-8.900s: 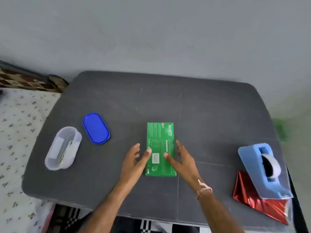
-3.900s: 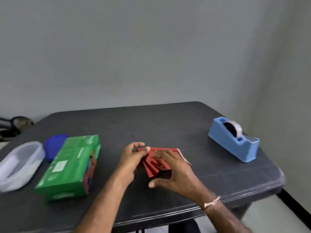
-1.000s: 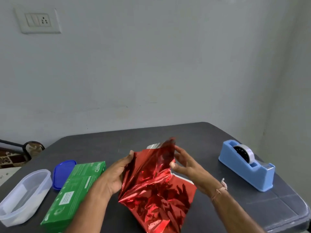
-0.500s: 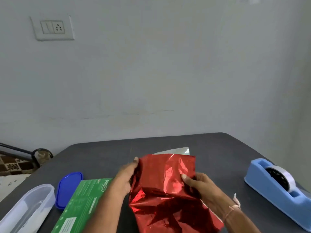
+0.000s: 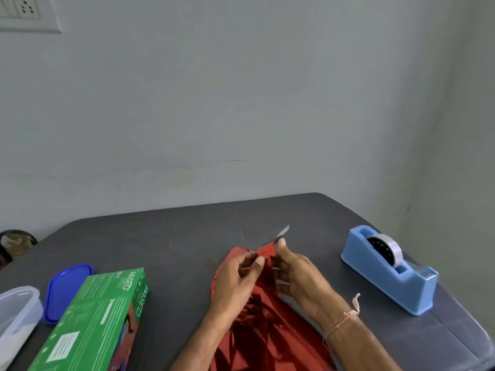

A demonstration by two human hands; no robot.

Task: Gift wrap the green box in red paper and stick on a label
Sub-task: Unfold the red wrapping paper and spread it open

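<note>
**A:** Where's the red paper?

**B:** Crumpled on the tabletop in front of the person, its top edge lifted. The left hand and right hand each pinch that edge between thumb and fingers, close together.

**A:** And the green box?

**B:** Lying unwrapped to the left, apart from the paper, beside a blue lid and a clear container. A blue tape dispenser stands to the right.

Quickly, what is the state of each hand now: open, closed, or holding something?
Left hand: closed, pinching the top edge of the red paper.
Right hand: closed, pinching the same top edge of the red paper.
</note>
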